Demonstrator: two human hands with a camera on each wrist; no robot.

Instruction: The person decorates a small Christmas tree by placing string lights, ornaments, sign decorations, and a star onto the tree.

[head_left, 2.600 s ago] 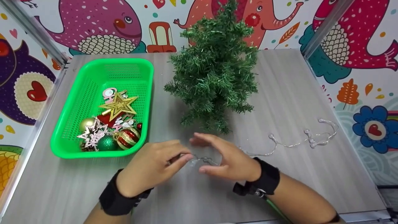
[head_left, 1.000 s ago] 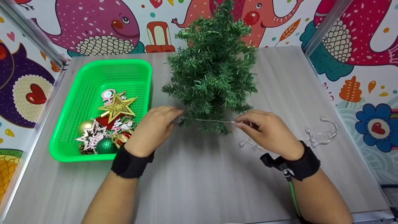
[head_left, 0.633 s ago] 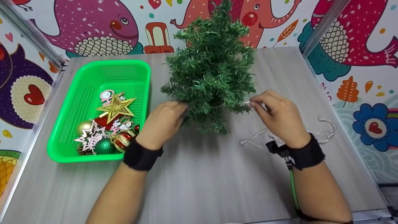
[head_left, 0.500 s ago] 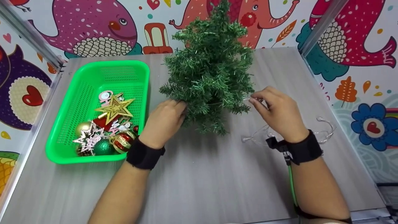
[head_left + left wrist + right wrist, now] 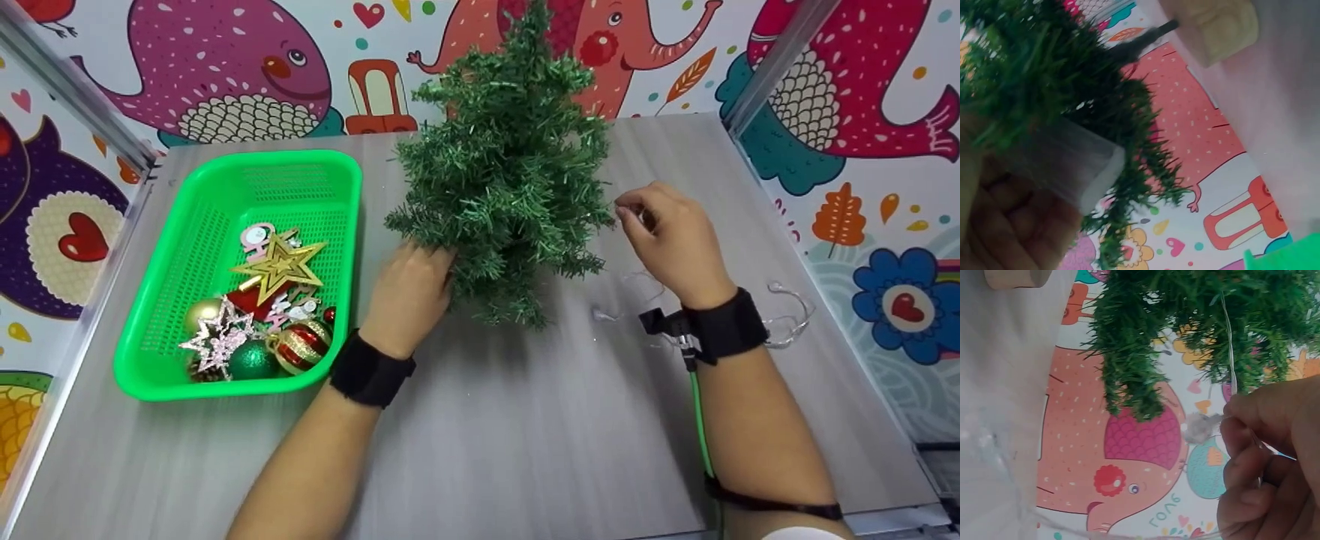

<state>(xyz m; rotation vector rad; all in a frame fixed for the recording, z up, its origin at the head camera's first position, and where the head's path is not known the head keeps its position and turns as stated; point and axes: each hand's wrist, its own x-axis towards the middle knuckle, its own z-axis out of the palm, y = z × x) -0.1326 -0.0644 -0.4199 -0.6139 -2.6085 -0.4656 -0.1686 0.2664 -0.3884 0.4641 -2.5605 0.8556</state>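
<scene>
A small green artificial Christmas tree (image 5: 510, 172) stands at the middle of the table. At its lower left branches, my left hand (image 5: 411, 296) holds a clear plastic case (image 5: 1081, 169), which shows only in the left wrist view; its fingertips are partly hidden by branches in the head view. To the right of the tree, my right hand (image 5: 671, 244) pinches the thin wire of a string of lights (image 5: 1231, 349) between thumb and forefinger. A clear bulb (image 5: 1199, 427) sticks out beside those fingertips, and the wire runs up into the branches.
On the left, a green plastic basket (image 5: 351, 225) holds ornaments, among them a gold star (image 5: 282, 266) and a striped bauble (image 5: 300, 346). More of the light string (image 5: 796, 330) lies on the table under the right forearm. Patterned walls stand behind and at both sides.
Both hands have gone from the near table up to either side of the tree, the wire first stretched between them across its front. The right hand has just moved slightly farther back.
</scene>
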